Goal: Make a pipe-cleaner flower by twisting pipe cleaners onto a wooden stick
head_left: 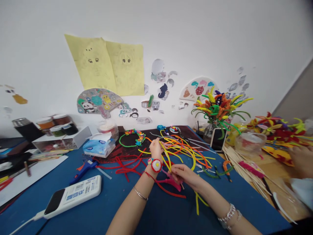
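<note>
Yellow pipe cleaners point(167, 156) stretch between my two hands above the blue table mat. My left hand point(156, 148), with a red and white flower band at the wrist, is closed around their upper part. Lower and to the right, my right hand point(183, 173) pinches the same pipe cleaners; their ends point(197, 204) hang below it. A pink plastic object point(174, 183) lies partly hidden beneath the right hand. Loose yellow and orange pipe cleaners point(182, 143) are heaped just beyond my hands, and red pipe cleaners point(128, 163) lie to the left.
A blue glue gun point(84, 170) and white power bank point(73, 195) lie left, near a tissue pack point(99, 147). Behind are a green flowered wreath point(132, 138) and a vase of pipe-cleaner flowers point(217, 109). At right, another person's hand point(302, 156) shows near wooden sticks point(242, 166).
</note>
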Demonstrator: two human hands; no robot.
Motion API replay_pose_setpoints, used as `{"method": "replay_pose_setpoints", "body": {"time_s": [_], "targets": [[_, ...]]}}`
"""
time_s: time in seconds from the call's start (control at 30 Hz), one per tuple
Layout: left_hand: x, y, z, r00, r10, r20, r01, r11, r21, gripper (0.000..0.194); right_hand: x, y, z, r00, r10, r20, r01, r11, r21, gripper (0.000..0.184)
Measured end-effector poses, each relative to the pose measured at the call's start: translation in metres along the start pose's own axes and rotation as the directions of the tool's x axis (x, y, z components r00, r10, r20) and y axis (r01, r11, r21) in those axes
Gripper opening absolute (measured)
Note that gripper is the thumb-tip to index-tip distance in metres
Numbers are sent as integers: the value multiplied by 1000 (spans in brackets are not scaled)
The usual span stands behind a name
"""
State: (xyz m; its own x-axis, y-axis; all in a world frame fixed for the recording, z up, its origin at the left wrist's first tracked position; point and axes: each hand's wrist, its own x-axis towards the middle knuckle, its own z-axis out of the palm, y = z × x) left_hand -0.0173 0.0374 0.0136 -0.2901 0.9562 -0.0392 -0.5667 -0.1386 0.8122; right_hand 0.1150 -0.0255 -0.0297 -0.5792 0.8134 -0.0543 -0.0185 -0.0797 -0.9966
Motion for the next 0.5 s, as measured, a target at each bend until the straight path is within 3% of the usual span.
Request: {"method": "replay_pose_setpoints", "body": {"time_s": [0.37, 0.5], "targets": [[6, -19, -9, 995, -87, -48, 85, 995, -56, 28, 3, 2, -2, 999, 6, -51, -7, 1000, -3, 33], [4, -22, -7, 998, -23, -55, 20, 998, -66, 30, 2, 1, -2, 998, 12, -54, -12, 1000, -9, 32]]}}
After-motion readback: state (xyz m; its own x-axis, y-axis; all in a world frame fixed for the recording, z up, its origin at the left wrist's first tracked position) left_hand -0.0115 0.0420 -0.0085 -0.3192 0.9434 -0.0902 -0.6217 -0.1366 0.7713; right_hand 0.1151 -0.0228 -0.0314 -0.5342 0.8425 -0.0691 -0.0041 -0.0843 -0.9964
